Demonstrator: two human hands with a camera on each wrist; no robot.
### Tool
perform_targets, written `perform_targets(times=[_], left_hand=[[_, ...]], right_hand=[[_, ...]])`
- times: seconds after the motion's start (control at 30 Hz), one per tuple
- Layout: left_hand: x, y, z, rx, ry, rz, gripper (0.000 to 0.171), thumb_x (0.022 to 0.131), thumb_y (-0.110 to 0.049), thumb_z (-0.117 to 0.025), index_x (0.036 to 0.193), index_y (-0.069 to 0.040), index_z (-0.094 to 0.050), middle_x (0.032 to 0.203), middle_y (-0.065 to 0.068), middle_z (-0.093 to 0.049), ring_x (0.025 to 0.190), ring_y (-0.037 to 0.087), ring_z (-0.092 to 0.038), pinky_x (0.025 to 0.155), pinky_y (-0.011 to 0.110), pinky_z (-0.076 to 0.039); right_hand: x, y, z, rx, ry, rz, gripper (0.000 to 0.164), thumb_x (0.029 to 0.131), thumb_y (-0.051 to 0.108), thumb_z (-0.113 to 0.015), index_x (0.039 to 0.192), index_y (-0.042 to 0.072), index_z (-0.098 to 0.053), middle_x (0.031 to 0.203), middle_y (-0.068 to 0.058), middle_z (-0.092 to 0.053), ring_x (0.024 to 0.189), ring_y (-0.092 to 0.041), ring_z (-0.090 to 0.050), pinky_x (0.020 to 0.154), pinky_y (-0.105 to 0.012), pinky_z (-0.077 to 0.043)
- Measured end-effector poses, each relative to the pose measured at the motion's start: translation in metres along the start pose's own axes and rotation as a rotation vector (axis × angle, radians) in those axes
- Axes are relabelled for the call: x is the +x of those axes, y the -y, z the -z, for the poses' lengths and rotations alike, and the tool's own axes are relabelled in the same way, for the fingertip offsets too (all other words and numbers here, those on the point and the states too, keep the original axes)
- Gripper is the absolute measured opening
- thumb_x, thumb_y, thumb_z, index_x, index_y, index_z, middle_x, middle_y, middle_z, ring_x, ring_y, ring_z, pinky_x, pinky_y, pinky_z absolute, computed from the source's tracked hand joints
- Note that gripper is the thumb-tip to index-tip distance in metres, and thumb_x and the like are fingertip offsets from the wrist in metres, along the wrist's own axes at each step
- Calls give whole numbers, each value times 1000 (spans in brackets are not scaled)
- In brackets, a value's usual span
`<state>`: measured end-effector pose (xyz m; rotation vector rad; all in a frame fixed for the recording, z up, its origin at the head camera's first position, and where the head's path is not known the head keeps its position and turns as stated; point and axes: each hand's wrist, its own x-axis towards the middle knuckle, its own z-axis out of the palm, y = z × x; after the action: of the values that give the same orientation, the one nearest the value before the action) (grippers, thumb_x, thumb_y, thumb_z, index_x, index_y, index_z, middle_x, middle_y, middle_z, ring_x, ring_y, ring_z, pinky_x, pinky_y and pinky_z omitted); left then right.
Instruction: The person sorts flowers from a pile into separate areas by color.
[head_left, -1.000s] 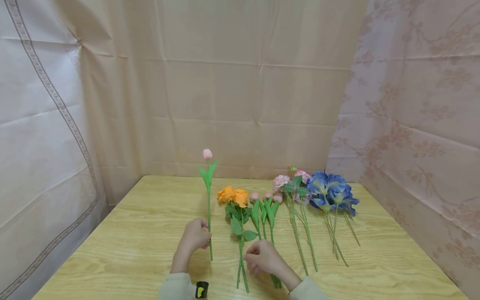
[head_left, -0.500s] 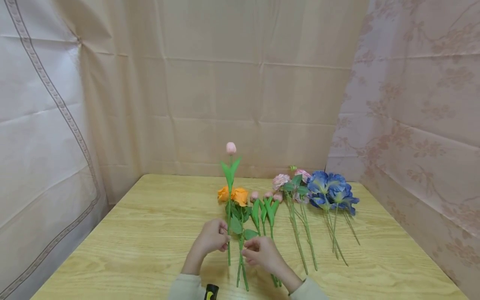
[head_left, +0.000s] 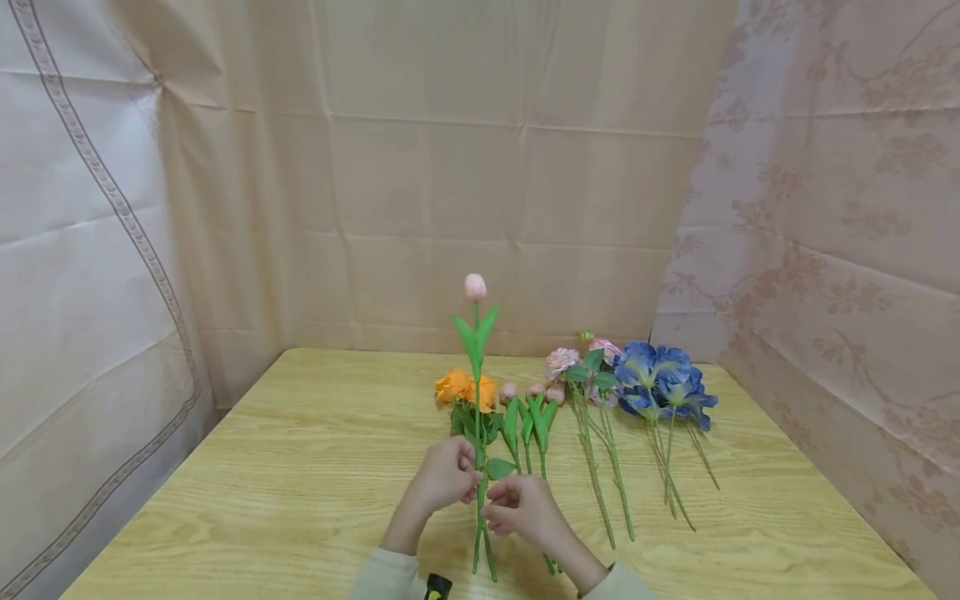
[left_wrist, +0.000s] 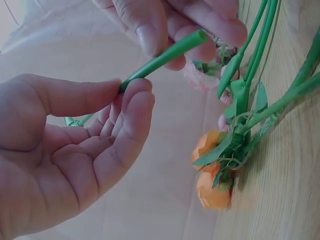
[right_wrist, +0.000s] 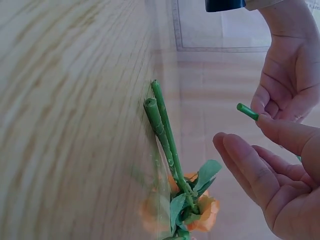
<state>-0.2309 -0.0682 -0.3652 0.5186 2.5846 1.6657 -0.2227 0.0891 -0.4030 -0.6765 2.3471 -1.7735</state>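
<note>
In the head view, my left hand pinches the stem of a pale pink tulip, held upright above the table. The left wrist view shows thumb and fingertips on its green stem near the cut end. Close by, my right hand has its thumb and fingers apart, beside the stem and holding nothing. In the right wrist view a gap shows between its thumb and fingers. Behind the raised tulip lie orange roses with crossed stems. Several more pink tulips lie to their right, partly hidden by my right hand.
Pink ruffled flowers and blue flowers lie farther right on the wooden table. A beige cloth hangs behind, with patterned cloth on the right. A black-and-yellow device sits at my left wrist.
My left hand has carried the tulip to the right, from the bare table at left to in front of the orange roses, near my right hand. The right hand has barely moved.
</note>
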Motion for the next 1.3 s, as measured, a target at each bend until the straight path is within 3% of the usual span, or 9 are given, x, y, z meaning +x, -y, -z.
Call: perform_targets(times=[0.53,0.83,1.1,1.3], left_hand=[[3,-3,-11,-24,19,-35,13,76,13,-56,84,6,-49,61,6,-53,48,17,-55,48,32,-50],[2,-3,-16,-7,35,-24,15,76,10,-59,88,7,-50,61,6,-53,48,17,-55,46,27,-48],[0,-2,-13,3,49,-42,14,80,4,-60,90,9,-53,62,8,-52,50,20,-56,46,24,-47],[0,1,-11,43,69,-58,11,83,-2,-60,88,7,-56,60,6,-53,50,24,-57,44,23,-45]], right_hand=[[-5,1,0,-1,-15,32,9,79,-5,-62,82,-12,-58,71,-18,-61,59,-29,-61,51,-27,-51],[-11,21,1,8,-63,53,7,78,-10,-59,80,-17,-56,74,-28,-60,65,-43,-59,52,-28,-51],[-6,-4,11,-27,-105,27,9,79,-7,-61,81,-14,-56,72,-24,-60,63,-36,-61,51,-27,-51],[-9,-9,19,-65,-125,-22,8,78,-6,-62,79,-11,-56,67,-14,-61,58,-25,-61,50,-28,-51]])
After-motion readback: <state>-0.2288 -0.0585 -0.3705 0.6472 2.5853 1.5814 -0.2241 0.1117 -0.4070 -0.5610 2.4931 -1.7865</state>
